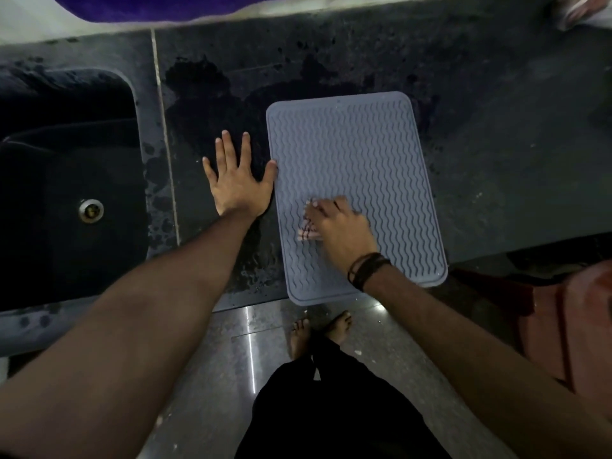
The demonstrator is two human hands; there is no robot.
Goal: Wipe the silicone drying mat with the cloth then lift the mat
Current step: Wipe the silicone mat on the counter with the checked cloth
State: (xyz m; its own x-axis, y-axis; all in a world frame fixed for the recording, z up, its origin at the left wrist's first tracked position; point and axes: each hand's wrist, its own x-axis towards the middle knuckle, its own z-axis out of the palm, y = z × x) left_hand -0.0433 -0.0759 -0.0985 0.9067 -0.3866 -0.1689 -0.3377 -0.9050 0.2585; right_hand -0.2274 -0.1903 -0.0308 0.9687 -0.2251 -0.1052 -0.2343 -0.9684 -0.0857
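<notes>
Mat [357,167] lies flat on the counter [496,160], long axis running away from the person. Right hand [341,226] presses the cloth [306,231] onto the mat's near-left part. Left hand [238,183], splayed and holding nothing, sits left of the mat, thumb touching its left edge.

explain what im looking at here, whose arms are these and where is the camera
There is no machine here: these are a person's own bare arms, filmed by one wide-angle camera worn on their head, looking down. That is why you also see their feet on the floor below. In front of them is a dark, wet counter with a sink on the left. A grey ribbed mat lies on the counter, its near edge hanging slightly over the front. The right hand presses a small cloth onto the mat. The left hand lies flat and open on the counter, its thumb touching the mat's edge.
</notes>
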